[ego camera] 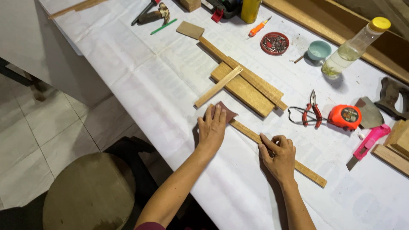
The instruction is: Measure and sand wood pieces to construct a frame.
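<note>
The bench (170,85) is draped in white sheeting. Near its front edge a long wood strip (306,172) lies slantwise. The left hand (212,127) presses a brown piece of sandpaper (226,111) flat on the strip's far end, fingers spread and straight. The right hand (279,155) pins the strip midway, fingers curled down onto it. Even pressure along the grain, with the strip held firm, seems the sound way to rub. Farther back stand a clear bottle (351,49) with a yellow cap, an orange tape measure (345,117) and a round red tin (275,43) of small screws.
</note>
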